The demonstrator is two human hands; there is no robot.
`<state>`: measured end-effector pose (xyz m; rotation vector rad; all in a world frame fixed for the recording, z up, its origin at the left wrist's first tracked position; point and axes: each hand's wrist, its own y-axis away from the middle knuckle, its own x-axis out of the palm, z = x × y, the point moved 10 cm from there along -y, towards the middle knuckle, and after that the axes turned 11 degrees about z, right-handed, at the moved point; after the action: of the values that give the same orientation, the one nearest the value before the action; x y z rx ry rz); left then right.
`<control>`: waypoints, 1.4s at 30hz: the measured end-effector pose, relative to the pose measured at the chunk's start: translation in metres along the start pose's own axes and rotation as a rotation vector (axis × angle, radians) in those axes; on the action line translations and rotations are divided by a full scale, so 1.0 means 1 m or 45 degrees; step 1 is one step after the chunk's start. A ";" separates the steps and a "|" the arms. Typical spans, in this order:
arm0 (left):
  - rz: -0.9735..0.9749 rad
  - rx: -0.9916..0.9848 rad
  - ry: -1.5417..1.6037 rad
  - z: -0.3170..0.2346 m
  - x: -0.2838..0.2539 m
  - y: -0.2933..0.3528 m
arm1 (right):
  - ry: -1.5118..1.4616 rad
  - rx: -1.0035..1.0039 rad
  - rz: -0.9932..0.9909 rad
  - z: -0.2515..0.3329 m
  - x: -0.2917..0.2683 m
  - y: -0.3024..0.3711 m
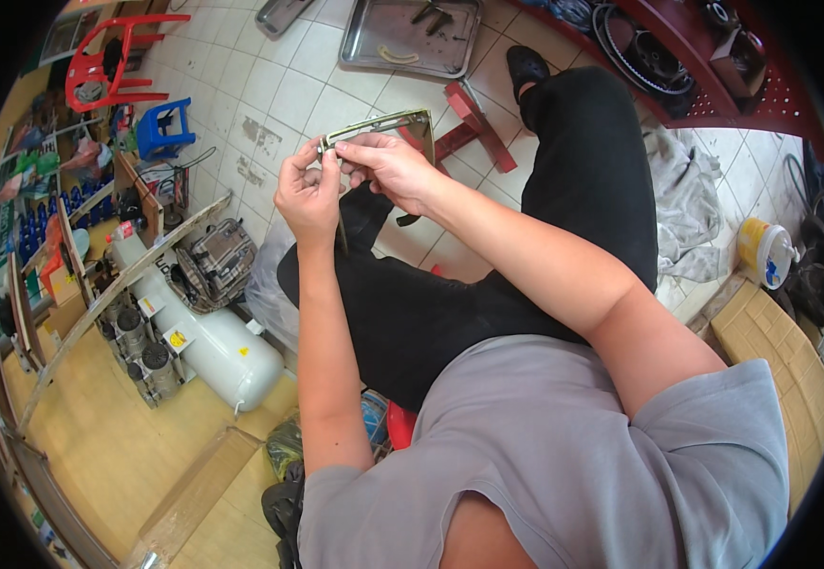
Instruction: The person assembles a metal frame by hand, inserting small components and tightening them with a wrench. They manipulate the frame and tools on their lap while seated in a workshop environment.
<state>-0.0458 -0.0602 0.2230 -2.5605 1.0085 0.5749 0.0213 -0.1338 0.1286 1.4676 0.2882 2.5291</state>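
Note:
Both my hands meet in front of my knees, holding a narrow metal part [388, 122] with a pale greenish rim and a boxy right end. My left hand [305, 197] pinches its left tip between thumb and fingers. My right hand [395, 169] is closed at the same end, its thumb and forefinger touching the tip. Any smaller piece between the fingertips is too small to name. Behind the part, a red metal stand [473, 123] rests on the tiled floor. Fingers cover the part's lower left side.
Beyond my hands lies a metal tray [355, 47] with dark tools and a curved yellowish piece. To the left are a blue stool [165, 131], a red chair [89, 71], a white compressor tank [231, 365] and a greasy metal casting [217, 261]. A red shelf [753, 119] stands right.

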 end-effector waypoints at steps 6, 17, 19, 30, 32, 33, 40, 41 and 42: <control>0.027 0.044 0.014 -0.001 -0.002 0.003 | 0.108 -0.097 -0.002 0.010 0.003 0.002; 0.039 0.044 0.080 -0.001 -0.001 0.006 | -0.190 -0.056 0.066 0.000 0.008 0.003; 0.031 0.049 0.108 -0.001 -0.002 0.006 | -0.211 -0.047 0.066 -0.001 0.009 0.004; 0.006 0.105 0.110 -0.003 -0.003 0.006 | -0.138 -0.017 0.075 -0.001 0.011 0.006; 0.007 0.110 0.099 0.001 -0.007 0.007 | -0.072 -0.024 0.046 0.001 0.013 0.008; 0.007 0.112 0.094 0.003 -0.008 0.007 | -0.029 -0.026 0.032 0.002 0.013 0.008; 0.027 0.080 0.113 -0.001 -0.007 0.007 | 0.105 -0.071 -0.035 0.014 0.017 0.014; 0.024 0.080 0.113 -0.002 -0.006 0.007 | 0.081 -0.085 -0.025 0.014 0.017 0.013; 0.020 0.079 0.113 -0.002 -0.007 0.007 | 0.058 -0.099 -0.015 0.014 0.018 0.012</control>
<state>-0.0541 -0.0622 0.2273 -2.5449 1.0601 0.4300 0.0239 -0.1393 0.1532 1.3777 0.2023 2.5364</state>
